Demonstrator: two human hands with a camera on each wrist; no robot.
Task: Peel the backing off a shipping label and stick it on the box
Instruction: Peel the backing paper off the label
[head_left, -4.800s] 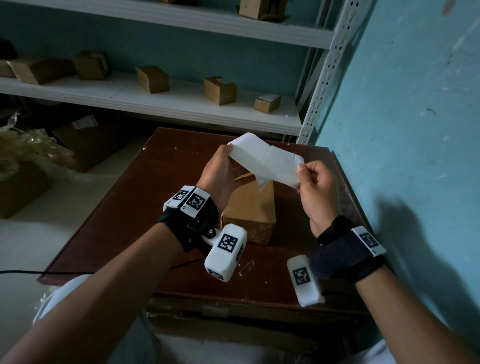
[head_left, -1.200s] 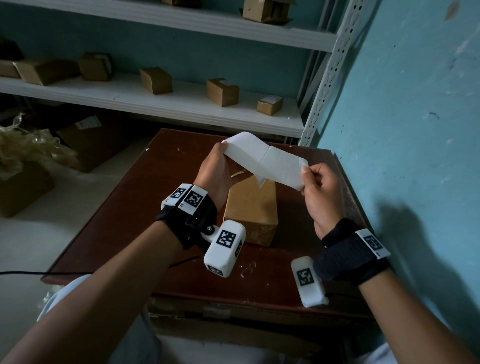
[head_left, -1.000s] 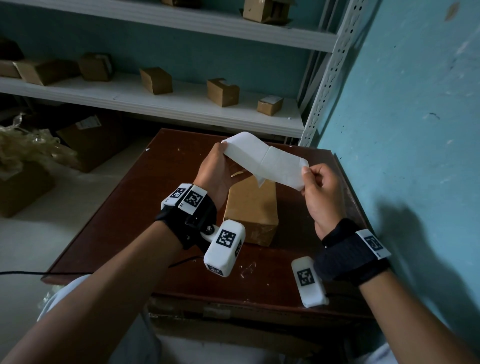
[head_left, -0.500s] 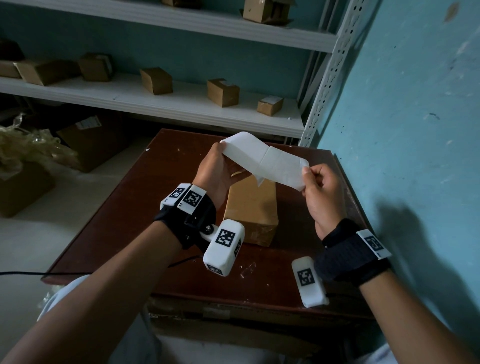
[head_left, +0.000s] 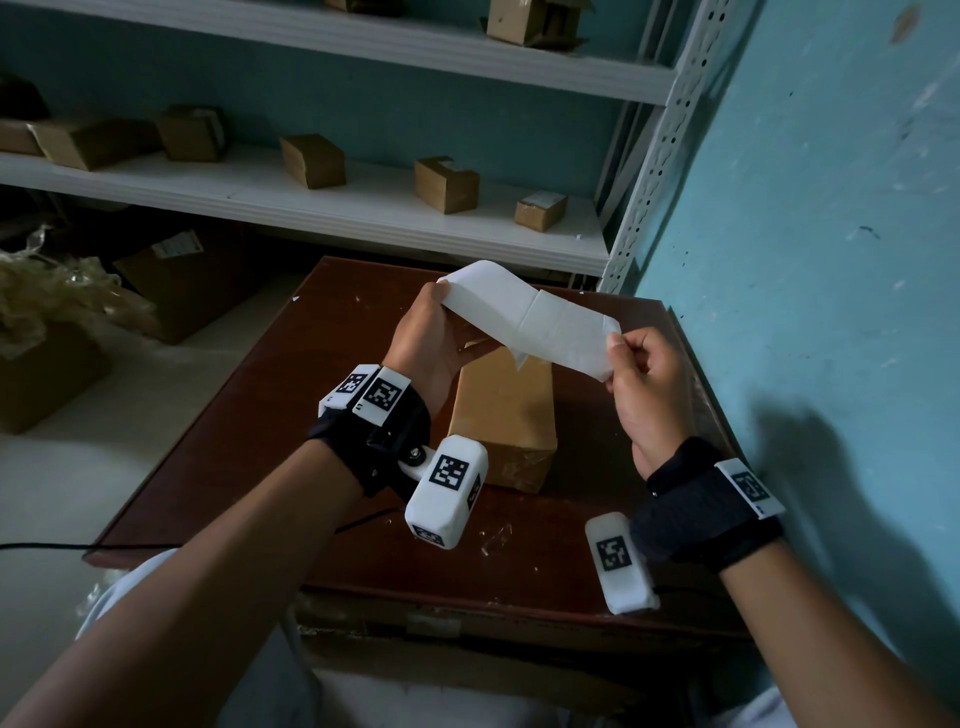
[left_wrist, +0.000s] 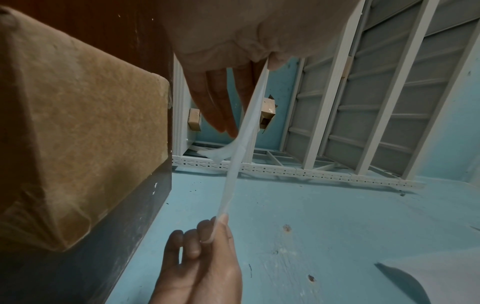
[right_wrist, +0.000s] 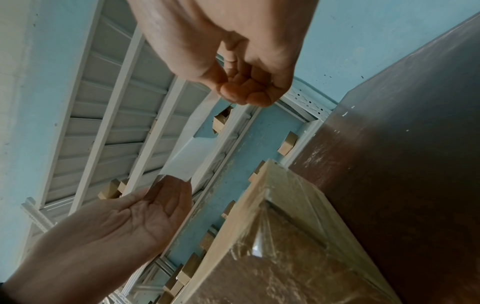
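A white label strip (head_left: 524, 317) hangs stretched in the air between both hands, above a brown cardboard box (head_left: 501, 415) on the dark wooden table (head_left: 291, 415). My left hand (head_left: 441, 306) holds the strip's far left end between thumb and fingers. My right hand (head_left: 615, 353) pinches its near right end. A small loose flap (head_left: 519, 358) hangs from the strip's lower edge. The left wrist view shows the strip (left_wrist: 241, 148) edge-on beside the box (left_wrist: 78, 133). In the right wrist view the strip (right_wrist: 192, 152) runs from my right hand (right_wrist: 241, 90) to my left hand (right_wrist: 166, 193).
A blue wall (head_left: 805, 260) stands close along the table's right edge. Behind the table a white shelf (head_left: 363, 208) carries several small cardboard boxes. Larger boxes (head_left: 176, 280) sit on the floor at the left. A black cable (head_left: 52, 545) runs by the table's front left corner.
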